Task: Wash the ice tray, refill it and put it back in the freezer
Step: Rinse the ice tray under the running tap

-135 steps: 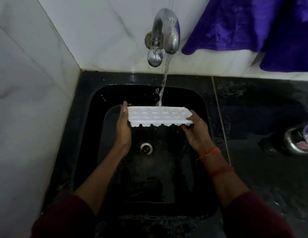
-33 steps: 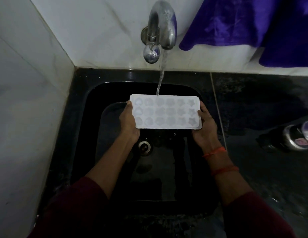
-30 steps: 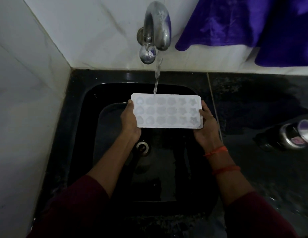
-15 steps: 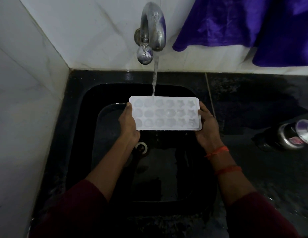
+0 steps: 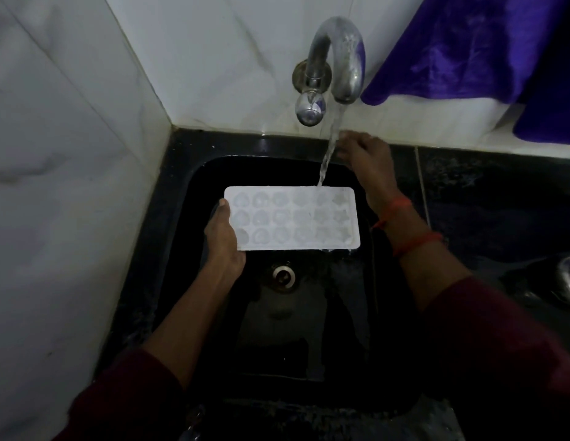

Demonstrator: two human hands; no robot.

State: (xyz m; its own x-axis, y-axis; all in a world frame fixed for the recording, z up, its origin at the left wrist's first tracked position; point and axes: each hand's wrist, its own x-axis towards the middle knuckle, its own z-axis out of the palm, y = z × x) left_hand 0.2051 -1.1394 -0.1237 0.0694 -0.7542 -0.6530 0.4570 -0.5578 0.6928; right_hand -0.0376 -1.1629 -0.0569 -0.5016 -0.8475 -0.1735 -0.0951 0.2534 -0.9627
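The left hand (image 5: 225,240) alone grips the ice tray (image 5: 293,218) by its left end over the sink (image 5: 182,281). The right hand (image 5: 363,154) hovers loose and empty by the tap (image 5: 337,58). Water striking the tray's unsupported right end could tip it.

We get a dim, soft shot: black stone sink (image 5: 177,198) lost in shadow, pale marble wall tiles (image 5: 70,138) brightest, edges warped.

Single head-worn view, steeply downward, close above the sink (image 5: 178,224)
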